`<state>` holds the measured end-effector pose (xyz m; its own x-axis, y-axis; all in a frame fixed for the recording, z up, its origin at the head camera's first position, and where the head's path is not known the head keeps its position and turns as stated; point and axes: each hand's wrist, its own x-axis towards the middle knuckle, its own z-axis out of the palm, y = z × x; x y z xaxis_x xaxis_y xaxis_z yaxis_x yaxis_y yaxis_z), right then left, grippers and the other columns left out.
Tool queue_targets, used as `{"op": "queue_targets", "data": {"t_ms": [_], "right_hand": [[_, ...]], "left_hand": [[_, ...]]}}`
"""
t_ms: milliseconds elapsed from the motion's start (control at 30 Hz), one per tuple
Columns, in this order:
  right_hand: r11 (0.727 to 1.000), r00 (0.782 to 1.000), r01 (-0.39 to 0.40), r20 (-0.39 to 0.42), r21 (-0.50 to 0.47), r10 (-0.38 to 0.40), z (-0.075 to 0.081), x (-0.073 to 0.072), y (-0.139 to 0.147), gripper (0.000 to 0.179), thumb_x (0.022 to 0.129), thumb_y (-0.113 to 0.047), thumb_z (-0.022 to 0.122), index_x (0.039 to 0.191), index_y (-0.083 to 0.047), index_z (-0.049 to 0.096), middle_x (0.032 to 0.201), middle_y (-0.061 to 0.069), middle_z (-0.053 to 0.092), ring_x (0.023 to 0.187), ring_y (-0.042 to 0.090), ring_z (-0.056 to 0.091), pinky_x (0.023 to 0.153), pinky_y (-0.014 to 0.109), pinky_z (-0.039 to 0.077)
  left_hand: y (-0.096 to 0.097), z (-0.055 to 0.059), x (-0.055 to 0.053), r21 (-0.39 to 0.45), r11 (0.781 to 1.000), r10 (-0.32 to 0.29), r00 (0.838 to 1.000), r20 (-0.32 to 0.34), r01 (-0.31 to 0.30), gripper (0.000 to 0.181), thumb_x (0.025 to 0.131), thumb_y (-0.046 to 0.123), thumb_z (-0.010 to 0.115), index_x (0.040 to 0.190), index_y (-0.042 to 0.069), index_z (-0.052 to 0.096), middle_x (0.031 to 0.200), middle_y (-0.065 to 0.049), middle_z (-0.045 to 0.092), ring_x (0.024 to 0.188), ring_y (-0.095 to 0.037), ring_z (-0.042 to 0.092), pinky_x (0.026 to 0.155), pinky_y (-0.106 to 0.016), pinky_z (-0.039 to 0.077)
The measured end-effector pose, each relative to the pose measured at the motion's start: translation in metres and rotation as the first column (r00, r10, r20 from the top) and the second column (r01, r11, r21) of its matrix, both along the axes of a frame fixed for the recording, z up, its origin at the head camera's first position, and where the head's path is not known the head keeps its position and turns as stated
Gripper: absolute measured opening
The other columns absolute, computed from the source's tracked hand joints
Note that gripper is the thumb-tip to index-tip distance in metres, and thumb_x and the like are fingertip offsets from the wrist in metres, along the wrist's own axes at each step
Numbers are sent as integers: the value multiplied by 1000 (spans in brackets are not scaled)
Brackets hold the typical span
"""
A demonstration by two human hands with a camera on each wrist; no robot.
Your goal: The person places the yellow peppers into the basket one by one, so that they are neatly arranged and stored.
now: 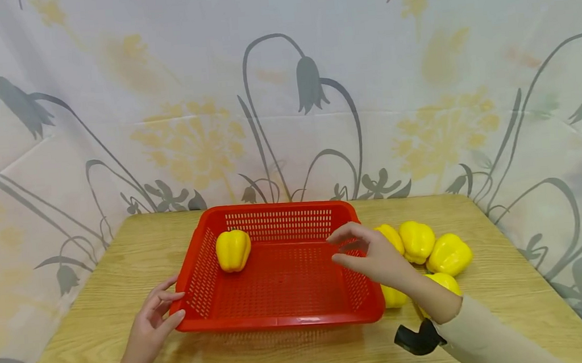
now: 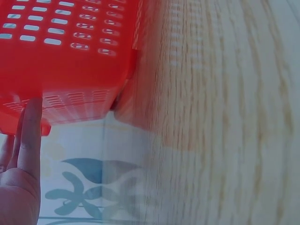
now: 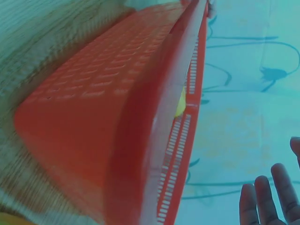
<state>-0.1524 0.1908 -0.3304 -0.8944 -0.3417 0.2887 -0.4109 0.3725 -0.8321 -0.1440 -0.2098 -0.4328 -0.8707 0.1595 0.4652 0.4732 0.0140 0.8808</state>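
A red plastic basket (image 1: 281, 321) with slotted walls stands on the wooden table. One yellow bell pepper (image 1: 233, 251) lies inside it at the back left. My left hand (image 1: 151, 326) touches the basket's front left corner, fingertips and thumb at the rim; in the left wrist view its fingers (image 2: 31, 145) are straight against the outer wall. Over the basket's right side my right hand (image 1: 374, 255) hangs with fingers and thumb apart, holding nothing. Beneath and beyond that hand, several more yellow bell peppers (image 1: 449, 254) lie on the table, some partly hidden by the hand and forearm.
The wooden table (image 1: 101, 310) reaches back to a flower-patterned cloth (image 1: 288, 147) hanging behind it. A black strap end (image 1: 418, 339) sticks out beside the right sleeve. The basket's right rim (image 1: 374, 297) stands between its inside and the group of peppers.
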Motion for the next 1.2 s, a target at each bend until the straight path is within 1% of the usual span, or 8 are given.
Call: {"op": "queue_targets", "data": {"t_ms": [100, 300, 467, 633, 800, 900, 1033, 1200], "right_hand": [[1000, 1000, 18, -1, -19, -18, -2, 3, 9, 26, 83, -5, 69, 106, -5, 60, 106, 7, 59, 94, 23, 59, 80, 39, 51], [998, 998, 54, -11, -35, -54, -6, 9, 25, 23, 84, -4, 67, 106, -3, 60, 104, 9, 58, 92, 24, 60, 80, 33, 51], [997, 996, 72, -43, -42, -74, -10, 15, 35, 22, 83, 0, 67, 104, 4, 59, 101, 19, 57, 90, 31, 59, 79, 30, 51], [995, 994, 97, -45, -28, -98, -15, 20, 43, 23, 84, 0, 66, 104, 7, 58, 101, 22, 57, 90, 28, 60, 79, 28, 51], [993, 992, 114, -49, -35, -116, -21, 24, 51, 23, 84, 1, 66, 105, 6, 58, 99, 19, 59, 90, 24, 61, 78, 26, 51], [991, 990, 130, -52, -30, -131, -25, 26, 58, 23, 84, 0, 65, 105, 5, 58, 99, 11, 60, 90, 22, 61, 77, 25, 51], [984, 982, 176, -70, -2, -176, -31, 29, 71, 21, 84, 0, 66, 104, 3, 59, 98, 0, 61, 90, 21, 61, 77, 24, 51], [972, 971, 233, -57, 42, -231, -35, 31, 87, 21, 85, -2, 66, 105, 0, 60, 98, -2, 62, 88, 15, 62, 75, 24, 51]], "left_hand": [[0, 0, 0, 3, 1000, -7, 1000, 4, 7, 23, 81, -21, 51, 103, -17, 52, 133, -4, 40, 109, -9, 50, 86, -15, 43], [0, 1, 1, 5, 1000, -2, 1000, 11, 2, 21, 81, -21, 51, 102, -17, 51, 133, -3, 41, 108, -9, 50, 85, -15, 44], [0, 1, 1, 15, 1000, -8, 1000, 31, 7, 20, 82, -21, 51, 102, -17, 50, 132, -2, 41, 106, -9, 51, 80, -17, 47], [-1, 2, 1, 23, 1000, -14, 999, 41, 13, 20, 82, -21, 50, 102, -17, 50, 132, -3, 40, 105, -9, 52, 77, -19, 49], [-1, 2, 1, 26, 999, -20, 999, 39, 19, 20, 82, -21, 50, 102, -17, 50, 132, -3, 40, 104, -9, 52, 75, -20, 50], [-1, 2, 1, 33, 999, -24, 999, 33, 23, 20, 82, -22, 50, 102, -17, 50, 132, -4, 40, 104, -10, 53, 75, -20, 50], [0, 1, 1, 28, 999, -25, 1000, 17, 25, 21, 81, -22, 50, 102, -17, 51, 132, -4, 41, 104, -10, 53, 79, -19, 49], [1, 1, 0, 22, 1000, -13, 1000, 7, 13, 21, 81, -22, 50, 102, -16, 52, 132, -5, 41, 104, -9, 53, 81, -17, 47]]}}
